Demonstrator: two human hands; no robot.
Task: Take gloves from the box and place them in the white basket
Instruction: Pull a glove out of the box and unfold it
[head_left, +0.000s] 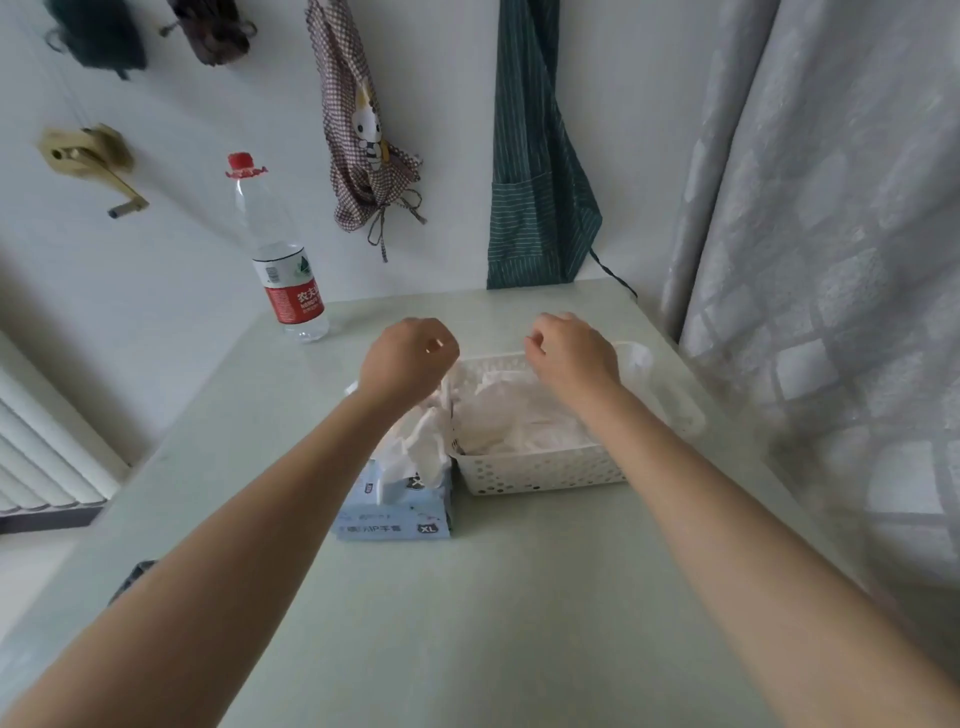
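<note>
Head view: two bare forearms reach across a pale green table (467, 597) toward one blue glove box (397, 506) and one white basket (545, 475), which stand touching side by side, the box at the basket's 9 o'clock. The left hand (408, 358) is raised above the far end of the box, fingers curled inward; a thin clear film appears to hang from it down toward the box opening, though whether the fingers actually pinch it cannot be told. The right hand (571, 351) hovers over the far half of the basket, fingers likewise curled, with no glove plainly seen in them. A tuft of translucent gloves (421, 441) sticks up out of the box top, partly hidden behind the left wrist. A crumpled heap of gloves in the basket (519, 421) cannot be counted; the right forearm crosses its right side. One plastic water bottle (283, 260) with a red cap stands at the table's 11 o'clock, well apart from the box. On the wall at 12 o'clock hang two aprons: a checked apron (358, 135) and a green striped apron (535, 156). A pale curtain (831, 260) fills the 3 o'clock side.
</note>
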